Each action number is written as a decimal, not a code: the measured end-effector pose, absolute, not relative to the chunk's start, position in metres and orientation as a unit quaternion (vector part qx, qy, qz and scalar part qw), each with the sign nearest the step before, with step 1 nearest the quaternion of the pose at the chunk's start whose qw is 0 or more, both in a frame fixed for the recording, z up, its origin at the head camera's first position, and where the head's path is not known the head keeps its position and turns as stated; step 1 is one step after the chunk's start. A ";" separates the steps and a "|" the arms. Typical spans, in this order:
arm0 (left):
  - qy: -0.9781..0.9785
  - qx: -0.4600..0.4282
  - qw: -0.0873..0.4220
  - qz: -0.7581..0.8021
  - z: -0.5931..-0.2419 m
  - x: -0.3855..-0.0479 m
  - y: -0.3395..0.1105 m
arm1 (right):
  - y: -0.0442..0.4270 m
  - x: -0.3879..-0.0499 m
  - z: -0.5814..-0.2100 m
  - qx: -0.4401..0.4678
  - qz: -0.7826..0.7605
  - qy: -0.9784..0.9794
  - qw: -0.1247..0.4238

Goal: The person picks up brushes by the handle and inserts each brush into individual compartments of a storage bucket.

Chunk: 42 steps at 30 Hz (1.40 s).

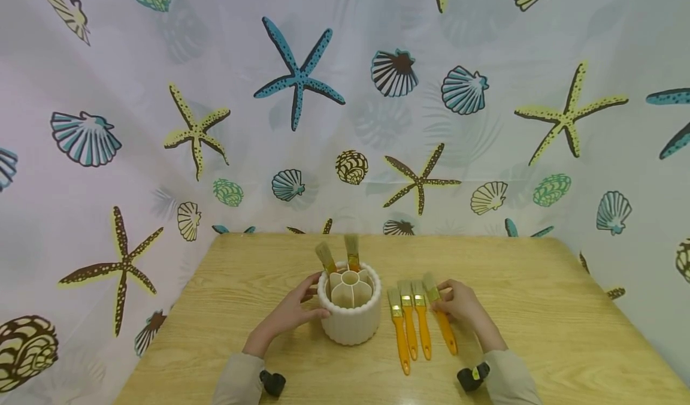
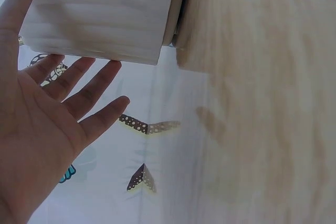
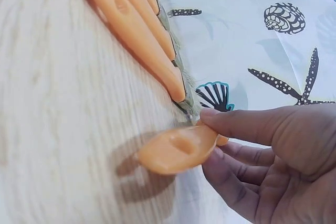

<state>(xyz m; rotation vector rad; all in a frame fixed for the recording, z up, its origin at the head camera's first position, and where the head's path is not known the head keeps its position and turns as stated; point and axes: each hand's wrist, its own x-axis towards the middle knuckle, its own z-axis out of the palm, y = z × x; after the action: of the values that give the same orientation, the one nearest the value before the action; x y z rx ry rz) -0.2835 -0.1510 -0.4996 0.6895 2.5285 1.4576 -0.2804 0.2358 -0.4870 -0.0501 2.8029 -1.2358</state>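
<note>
A white scalloped holder [image 1: 353,327] with several inner compartments stands on the table. Two brushes stand in it bristles up, a left brush [image 1: 326,256] and a right brush [image 1: 352,252]. My left hand [image 1: 293,309] rests against the holder's left side, thumb at the front; in the left wrist view its fingers look nearly straight, with tips touching the wall. My right hand [image 1: 458,302] pinches a paintbrush [image 1: 446,332] between thumb and fingers near its ferrule. In the right wrist view the orange handle [image 3: 181,150] points towards the camera, its end over its shadow.
Three more paintbrushes [image 1: 409,327] with orange handles lie side by side between the holder and my right hand, bristles away from me. The wooden table [image 1: 539,309] meets a shell and starfish patterned curtain [image 1: 345,153] at the back and sides.
</note>
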 end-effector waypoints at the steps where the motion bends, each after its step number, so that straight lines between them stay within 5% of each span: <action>1: 0.842 0.230 0.070 0.483 -0.500 -0.283 -0.151 | 0.236 -0.281 -0.487 -0.022 -0.401 0.915 0.034; 12: 0.826 0.227 0.085 0.508 -0.500 -0.283 -0.156 | 0.239 -0.282 -0.479 -0.088 -0.434 0.896 -0.034; 42: 0.824 0.239 0.083 0.507 -0.500 -0.284 -0.159 | 0.211 -0.287 -0.451 -0.112 -0.502 0.851 -0.105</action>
<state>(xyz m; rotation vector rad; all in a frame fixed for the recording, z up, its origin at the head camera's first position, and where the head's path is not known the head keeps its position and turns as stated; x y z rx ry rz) -0.2839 -0.1590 -0.5001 0.7125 2.4608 1.5130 -0.2865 0.2112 -0.4511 -0.3780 2.8697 -1.6905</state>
